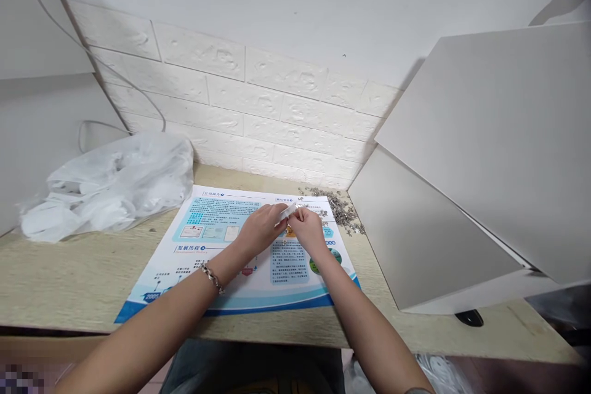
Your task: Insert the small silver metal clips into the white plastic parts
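Observation:
Over the printed sheet (pixel 244 295), both hands meet near its upper right part. My left hand (pixel 262 228), with a chain bracelet on its wrist, is closed on a small white piece (pixel 286 213). Touching or nearly touching that piece, my right hand (pixel 306 229) is pinched; what lies between its fingertips is too small to make out. Just beyond the right hand a heap of small silvery metal parts (pixel 341 209) spreads over the sheet's corner and the table.
A clear plastic bag (pixel 115 184) of white pieces lies at the table's left. Large white panels (pixel 484 154) stand on the right, with a small black object (pixel 470 318) under their edge. A white brick-patterned wall (pixel 258 92) closes off the back.

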`<state>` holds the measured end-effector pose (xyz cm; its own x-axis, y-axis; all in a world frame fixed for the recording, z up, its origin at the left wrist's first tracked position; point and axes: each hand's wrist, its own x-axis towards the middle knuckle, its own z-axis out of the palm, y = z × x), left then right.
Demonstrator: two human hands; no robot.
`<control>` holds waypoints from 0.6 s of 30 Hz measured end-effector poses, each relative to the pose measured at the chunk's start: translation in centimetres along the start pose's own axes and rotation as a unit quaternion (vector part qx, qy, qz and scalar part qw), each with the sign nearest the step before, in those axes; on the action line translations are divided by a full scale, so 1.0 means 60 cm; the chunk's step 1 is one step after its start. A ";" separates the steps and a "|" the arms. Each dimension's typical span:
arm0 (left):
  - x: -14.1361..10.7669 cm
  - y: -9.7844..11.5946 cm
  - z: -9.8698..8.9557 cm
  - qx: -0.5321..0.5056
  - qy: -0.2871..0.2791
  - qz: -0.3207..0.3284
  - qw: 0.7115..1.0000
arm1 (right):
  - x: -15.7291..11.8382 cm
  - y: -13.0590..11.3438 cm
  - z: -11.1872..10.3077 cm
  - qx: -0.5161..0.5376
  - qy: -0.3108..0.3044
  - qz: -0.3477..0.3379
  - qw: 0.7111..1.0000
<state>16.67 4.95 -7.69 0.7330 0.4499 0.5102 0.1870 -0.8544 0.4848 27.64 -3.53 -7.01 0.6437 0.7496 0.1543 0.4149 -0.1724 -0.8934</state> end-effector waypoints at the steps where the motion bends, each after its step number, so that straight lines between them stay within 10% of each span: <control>1: 0.001 0.001 -0.001 -0.018 0.006 -0.010 1.000 | 0.000 0.000 0.000 0.003 0.003 -0.005 1.000; 5: 0.010 -0.002 -0.013 -0.137 0.045 -0.151 0.978 | 0.003 0.005 0.000 0.049 -0.028 -0.014 0.998; 9: 0.024 -0.012 -0.027 -0.387 0.048 -0.297 0.872 | 0.011 0.014 -0.004 0.171 -0.145 0.065 0.972; 13: 0.029 -0.019 -0.030 -0.578 -0.043 -0.312 0.753 | 0.016 0.016 -0.015 0.216 -0.253 0.100 0.937; 18: 0.026 -0.020 -0.025 -0.624 -0.090 -0.315 0.710 | 0.016 0.007 -0.024 0.222 -0.321 0.109 0.914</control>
<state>16.61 7.04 -6.43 0.8535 0.5045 -0.1306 -0.1284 0.4466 0.8855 29.36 -3.84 -6.64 0.1118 0.9733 -0.2007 -0.0715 -0.1936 -0.9785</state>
